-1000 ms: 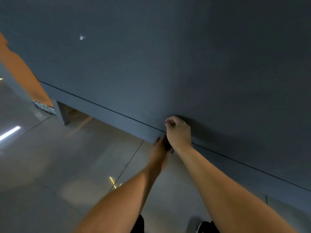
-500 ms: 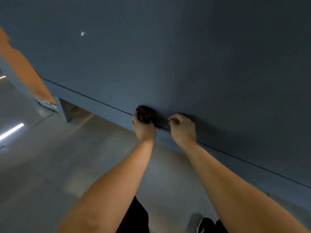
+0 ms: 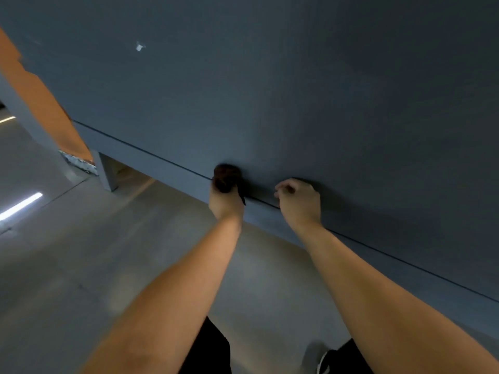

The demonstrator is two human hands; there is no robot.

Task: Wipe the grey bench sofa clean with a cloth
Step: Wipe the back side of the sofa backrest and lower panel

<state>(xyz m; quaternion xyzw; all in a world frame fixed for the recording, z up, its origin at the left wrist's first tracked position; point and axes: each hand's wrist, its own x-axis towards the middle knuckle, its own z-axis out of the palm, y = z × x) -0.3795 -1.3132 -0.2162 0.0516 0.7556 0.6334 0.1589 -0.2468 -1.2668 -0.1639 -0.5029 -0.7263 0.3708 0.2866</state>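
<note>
Left hand (image 3: 225,203) is gripping a dark, wadded cloth (image 3: 226,178), fingers wrapped round it, and pressing it onto the front edge of the grey bench sofa (image 3: 297,90). It is sitting right on the seam (image 3: 151,153) where the seat pad meets the front panel. Right hand (image 3: 299,202) is resting just beside it on the seat edge, fingers curled under. It looks empty, but the fingertips are hidden, so I can't rule out a pinch of something small.

I'm reading this as a pass along the front edge. Notes for doing it well:
- The cloth is balled up, so the contact patch is tiny. Flattening it under the palm should give a wider swath.
- Seams are likely trapping grit, so I'd be running a folded edge of the cloth along the line rather than the wad over it.
- Strokes should be overlapping and heading one way, dragging dirt off the front onto the floor (image 3: 81,265).
- The right hand is fine as a brace, but it should be shifting clear of the cloth's path.
- A white speck (image 3: 139,46) is lying well back on the seat, so that's needing a reach-in pass.
</note>
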